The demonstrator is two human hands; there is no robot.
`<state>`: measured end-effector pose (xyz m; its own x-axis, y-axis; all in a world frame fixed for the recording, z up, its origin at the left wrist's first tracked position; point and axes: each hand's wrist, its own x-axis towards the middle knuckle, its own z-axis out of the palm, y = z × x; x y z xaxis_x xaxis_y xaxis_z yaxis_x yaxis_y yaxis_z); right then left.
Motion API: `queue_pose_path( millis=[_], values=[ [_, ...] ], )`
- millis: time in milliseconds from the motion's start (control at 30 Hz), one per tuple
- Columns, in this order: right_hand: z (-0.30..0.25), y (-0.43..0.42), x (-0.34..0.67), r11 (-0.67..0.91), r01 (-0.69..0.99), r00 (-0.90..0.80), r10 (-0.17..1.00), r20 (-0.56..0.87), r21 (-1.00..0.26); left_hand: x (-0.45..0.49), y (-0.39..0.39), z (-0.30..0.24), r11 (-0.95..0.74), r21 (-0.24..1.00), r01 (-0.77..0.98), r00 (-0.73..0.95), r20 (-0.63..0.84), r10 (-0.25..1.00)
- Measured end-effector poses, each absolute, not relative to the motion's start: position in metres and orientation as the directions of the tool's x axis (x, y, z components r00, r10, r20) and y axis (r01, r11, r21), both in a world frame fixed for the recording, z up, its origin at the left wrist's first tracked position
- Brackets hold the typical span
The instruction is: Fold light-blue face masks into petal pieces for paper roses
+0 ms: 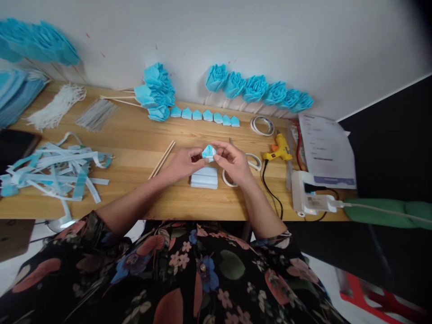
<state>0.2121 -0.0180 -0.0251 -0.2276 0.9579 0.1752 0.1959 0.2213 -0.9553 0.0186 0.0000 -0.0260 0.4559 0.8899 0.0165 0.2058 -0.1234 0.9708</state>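
Holding a small folded blue piece (pixel 209 154) at centre, above a wooden table (pixel 130 144), pinched between fingertips of the left hand (pixel 184 163) and right hand (pixel 235 163), fingers narrow around it. Just below, a pale pleated stack (pixel 204 178). Leftward, two wooden sticks (pixel 162 159); rightward, scissors (pixel 258 161) partly hidden, then a yellow glue gun (pixel 281 150). Beyond, seven similar folded pieces (pixel 197 115) in a row, then blue flowers (pixel 255 88).

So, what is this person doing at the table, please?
The person's left hand and right hand hold a small folded blue piece between them. Seven similar pieces lie in a row behind it, and blue flowers on sticks stand along the wall. The yellow glue gun lies to the right, untouched.
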Motion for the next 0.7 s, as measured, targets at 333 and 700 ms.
queue_pose_path(
  millis=[333,700],
  values=[
    [-0.029,-0.0189,0.2109,0.242,0.254,-0.242,0.953,0.181,-0.936,0.0161,-0.0008,-0.0192,-0.116,0.97,0.215,0.44,0.01,0.898],
    [-0.0265,-0.0149,0.2043,0.177,0.011,-0.182,0.968,0.172,-0.984,0.0173,0.0011,-0.0173,-0.036,0.983,0.178,0.414,-0.041,0.909]
  ],
)
